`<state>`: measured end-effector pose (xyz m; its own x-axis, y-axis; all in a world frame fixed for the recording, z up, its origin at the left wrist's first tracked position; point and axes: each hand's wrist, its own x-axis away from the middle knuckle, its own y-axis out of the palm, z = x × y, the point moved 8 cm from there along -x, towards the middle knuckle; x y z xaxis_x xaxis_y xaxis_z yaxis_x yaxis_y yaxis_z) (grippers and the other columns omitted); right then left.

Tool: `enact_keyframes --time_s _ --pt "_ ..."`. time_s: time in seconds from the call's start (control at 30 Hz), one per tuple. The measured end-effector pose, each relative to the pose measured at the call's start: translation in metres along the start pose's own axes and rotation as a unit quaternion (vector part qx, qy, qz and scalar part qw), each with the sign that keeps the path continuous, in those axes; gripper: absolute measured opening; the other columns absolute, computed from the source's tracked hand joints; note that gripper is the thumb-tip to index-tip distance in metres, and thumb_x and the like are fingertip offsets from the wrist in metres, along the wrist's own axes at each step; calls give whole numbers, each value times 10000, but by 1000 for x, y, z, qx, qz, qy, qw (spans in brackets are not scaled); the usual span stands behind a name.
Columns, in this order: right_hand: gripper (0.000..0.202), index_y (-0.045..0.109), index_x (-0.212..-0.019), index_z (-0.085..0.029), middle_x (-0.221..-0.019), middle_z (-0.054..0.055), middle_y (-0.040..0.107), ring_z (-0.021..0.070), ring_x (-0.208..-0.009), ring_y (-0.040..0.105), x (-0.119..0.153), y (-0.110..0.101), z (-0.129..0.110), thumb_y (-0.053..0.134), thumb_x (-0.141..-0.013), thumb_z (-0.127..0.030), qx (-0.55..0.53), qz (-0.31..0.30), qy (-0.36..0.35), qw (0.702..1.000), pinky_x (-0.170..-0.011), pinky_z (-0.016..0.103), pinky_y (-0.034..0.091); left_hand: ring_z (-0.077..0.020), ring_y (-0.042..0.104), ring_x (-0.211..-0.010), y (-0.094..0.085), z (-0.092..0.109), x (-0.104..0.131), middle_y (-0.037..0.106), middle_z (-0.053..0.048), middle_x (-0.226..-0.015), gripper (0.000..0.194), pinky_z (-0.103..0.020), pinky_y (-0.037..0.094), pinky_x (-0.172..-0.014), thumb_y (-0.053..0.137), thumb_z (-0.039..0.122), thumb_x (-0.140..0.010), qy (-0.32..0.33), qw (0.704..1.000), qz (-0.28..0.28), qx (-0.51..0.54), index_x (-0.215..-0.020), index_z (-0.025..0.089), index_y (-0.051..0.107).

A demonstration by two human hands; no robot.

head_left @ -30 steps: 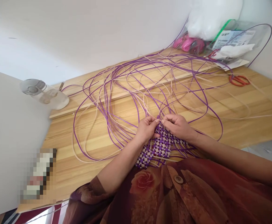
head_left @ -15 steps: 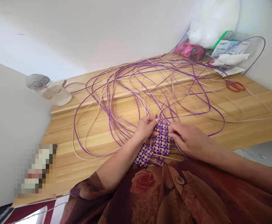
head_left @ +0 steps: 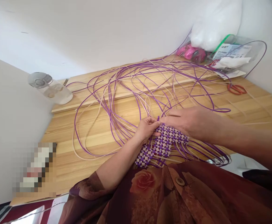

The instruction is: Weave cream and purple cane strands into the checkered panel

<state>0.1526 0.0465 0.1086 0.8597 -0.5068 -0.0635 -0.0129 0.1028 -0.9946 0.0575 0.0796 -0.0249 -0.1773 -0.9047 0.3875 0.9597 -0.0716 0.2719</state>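
Woven piece [head_left: 165, 141] at lower centre of frame, left hand [head_left: 147, 129] pinching its top edge. Right hand [head_left: 192, 123] has moved up from the right side to that edge; can't tell if it grips a strand. Purple loop [head_left: 222, 109], right of centre, now narrower: probably slack being worked.
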Motion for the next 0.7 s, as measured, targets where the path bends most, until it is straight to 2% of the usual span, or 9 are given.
enact_keyframes --time_s 0.03,0.1,0.17,0.23,0.4,0.53,0.6,0.63,0.7 --pt "225 664 -1045 -193 -925 61 675 155 -698 585 -4 -4 4 507 -897 -129 4 4 0 1000 -571 282 320 -44 541 -468 0 0 0 552 47 -605 198 -154 524 -407 744 166 -742 -1 1000 0 1 -742 118 552" --pt "183 684 -924 -180 -866 67 683 167 -698 582 -12 1 17 515 -886 -121 0 -36 16 999 -579 290 314 -43 540 -469 0 0 1 555 42 -601 175 -147 518 -407 725 155 -753 -6 1000 -2 2 -737 115 555" --pt "174 687 -845 -175 -805 59 689 170 -692 580 -18 17 30 523 -885 -131 -40 -110 30 993 -593 288 317 -46 544 -472 2 1 2 570 33 -603 175 -141 511 -406 728 158 -745 -11 1000 -10 3 -740 115 558" --pt "185 694 -849 -181 -802 46 698 170 -714 589 -23 32 41 517 -901 -171 -99 -147 38 983 -624 280 332 -49 547 -484 3 2 3 587 24 -622 201 -142 512 -410 754 174 -717 -8 1000 -18 7 -751 117 565" --pt "193 712 -903 -169 -845 56 713 176 -749 606 -37 48 67 530 -902 -230 -156 -107 89 978 -659 267 341 -47 519 -522 3 6 5 551 33 -644 309 -153 527 -420 821 268 -632 0 1000 -19 18 -742 126 570" --pt "192 725 -901 -172 -807 41 716 161 -705 599 -43 56 67 536 -889 -205 -191 -111 75 972 -646 261 346 -39 461 -520 4 7 5 483 44 -646 385 -159 520 -399 816 410 -627 6 1000 -9 27 -708 134 561" --pt "188 725 -881 -172 -802 39 715 162 -707 598 -44 57 64 539 -889 -195 -191 -100 63 974 -654 266 364 -35 454 -514 4 7 4 484 43 -654 406 -149 503 -384 833 416 -600 9 1000 -5 25 -706 132 562" --pt "186 724 -876 -167 -832 48 719 171 -745 605 -44 53 64 542 -894 -198 -178 -75 58 979 -682 275 381 -35 461 -512 4 7 4 492 42 -658 408 -145 497 -380 844 402 -584 9 1000 -1 23 -706 129 566" --pt "204 725 -885 -158 -944 78 721 212 -901 609 -40 39 62 534 -919 -222 -119 22 51 991 -802 318 405 -36 475 -503 2 5 3 505 39 -654 399 -146 495 -379 854 373 -569 3 1000 8 23 -700 125 571"
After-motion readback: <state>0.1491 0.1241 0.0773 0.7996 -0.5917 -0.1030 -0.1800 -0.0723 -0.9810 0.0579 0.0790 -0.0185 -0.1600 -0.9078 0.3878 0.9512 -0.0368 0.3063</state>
